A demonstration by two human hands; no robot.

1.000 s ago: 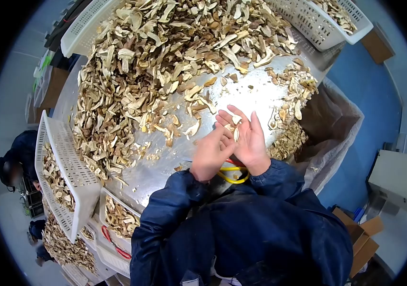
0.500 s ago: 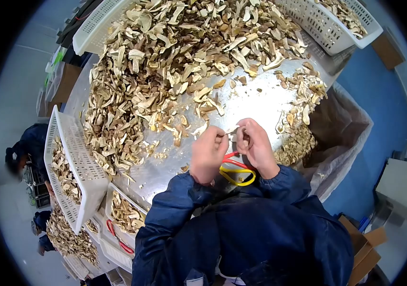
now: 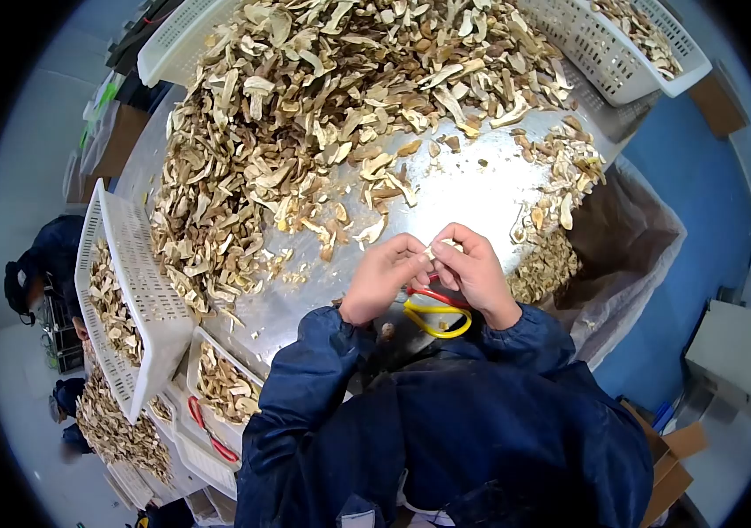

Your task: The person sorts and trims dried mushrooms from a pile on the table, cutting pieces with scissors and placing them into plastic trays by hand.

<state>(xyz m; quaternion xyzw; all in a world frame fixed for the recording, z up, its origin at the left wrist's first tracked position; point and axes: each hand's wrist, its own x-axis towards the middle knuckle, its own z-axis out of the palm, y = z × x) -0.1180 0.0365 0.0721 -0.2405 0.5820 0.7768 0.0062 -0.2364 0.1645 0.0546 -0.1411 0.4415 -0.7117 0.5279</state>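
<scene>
Left grip (image 3: 388, 278) and right grip (image 3: 472, 269) pinch 1 pale mushroom piece (image 3: 452, 245).

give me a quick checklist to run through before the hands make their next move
1. Piece secured: ok, pale piece at the fingertips of left hand and right hand.
2. Whether it is one piece or several: cannot tell, fingers cover part.
3. Hands free of the yellow handle: ok, it lies below them, not gripped.
4. Blades located: cannot tell, none clearly visible there.
5. Mushroom pile ahead fully sorted into baskets: not ok, much lies loose.
</scene>
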